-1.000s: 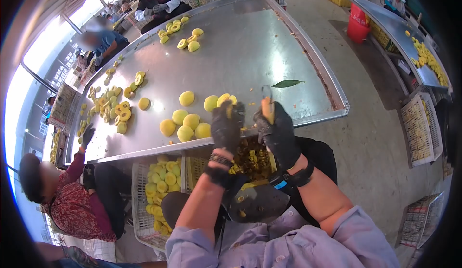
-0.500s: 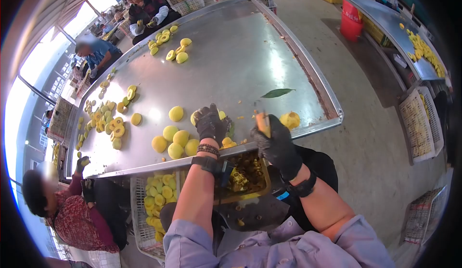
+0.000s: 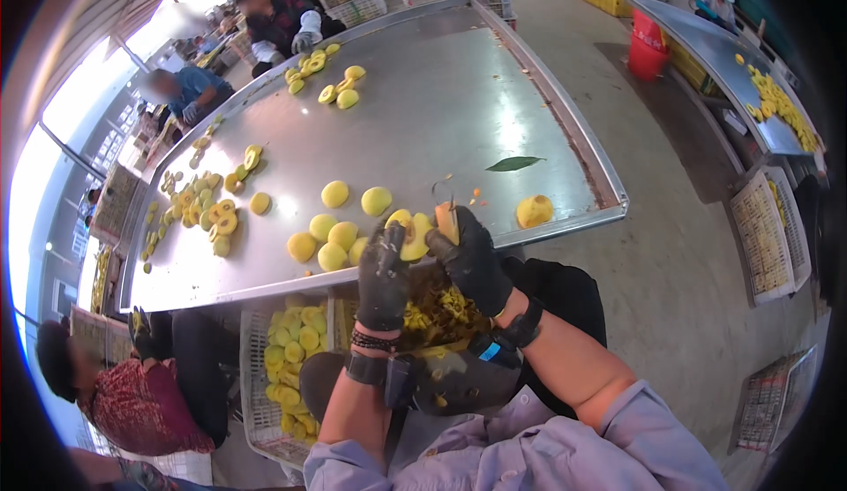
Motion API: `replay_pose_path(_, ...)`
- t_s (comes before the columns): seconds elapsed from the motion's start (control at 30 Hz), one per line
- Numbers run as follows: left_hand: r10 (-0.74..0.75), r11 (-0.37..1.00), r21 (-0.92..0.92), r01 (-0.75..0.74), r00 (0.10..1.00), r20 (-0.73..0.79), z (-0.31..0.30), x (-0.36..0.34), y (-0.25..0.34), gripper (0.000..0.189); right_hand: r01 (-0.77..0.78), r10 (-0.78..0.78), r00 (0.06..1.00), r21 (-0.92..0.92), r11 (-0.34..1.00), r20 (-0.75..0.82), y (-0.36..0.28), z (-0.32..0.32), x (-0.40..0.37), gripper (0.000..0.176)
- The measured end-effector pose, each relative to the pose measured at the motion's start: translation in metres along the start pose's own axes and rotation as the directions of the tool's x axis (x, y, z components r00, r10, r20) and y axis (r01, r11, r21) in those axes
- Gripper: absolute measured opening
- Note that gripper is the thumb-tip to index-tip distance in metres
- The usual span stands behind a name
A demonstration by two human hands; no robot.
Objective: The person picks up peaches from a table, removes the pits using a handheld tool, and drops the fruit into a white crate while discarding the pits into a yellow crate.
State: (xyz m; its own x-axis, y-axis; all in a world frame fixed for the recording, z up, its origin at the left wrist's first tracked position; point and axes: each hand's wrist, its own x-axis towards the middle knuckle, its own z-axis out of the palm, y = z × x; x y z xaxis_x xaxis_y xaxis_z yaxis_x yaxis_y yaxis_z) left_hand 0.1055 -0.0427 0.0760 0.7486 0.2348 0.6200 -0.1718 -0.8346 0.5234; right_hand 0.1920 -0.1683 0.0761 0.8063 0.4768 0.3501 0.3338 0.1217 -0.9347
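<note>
In gloved fingers, my left hand (image 3: 383, 272) grips a yellow peach (image 3: 416, 237) that is cut open, its brownish middle showing. My right hand (image 3: 475, 266) is closed around the orange handle of a pitting tool (image 3: 447, 223), whose thin metal loop points up and away from me. Fingers of the right hand also meet the peach's right side. Both hands are together over the table's near edge. Whole yellow peaches (image 3: 335, 256) lie just left of my left hand. A single peach with a torn top (image 3: 535, 211) rests to the right.
The metal table (image 3: 423, 120) has a raised rim and carries a green leaf (image 3: 516, 164) and piled peach halves (image 3: 203, 211). Below its edge are a bin of scraps (image 3: 441, 310) and a crate of peaches (image 3: 256, 385). A person in red (image 3: 146, 403) sits at left; others work beyond.
My left hand has lifted a peach and drawn back toward me. My right hand has moved left with the pitting tool, bringing both hands together at the opened peach.
</note>
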Motion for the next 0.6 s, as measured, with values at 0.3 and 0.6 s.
replay_pose_path(0.3,-0.493,0.746,-0.580,0.327,0.856,-0.152,-0.042,-0.043,0.016,0.037,0.285,-0.136,0.894,-0.308,0.908,0.426,-0.004,0.047,-0.036,0.045)
replay_pose_path(0.6,-0.424,0.855,-0.435,0.283,0.864,-0.271,-0.033,-0.067,-0.009,0.036,0.367,-0.087,0.841,-0.445,0.817,0.534,-0.008,0.067,-0.042,0.044)
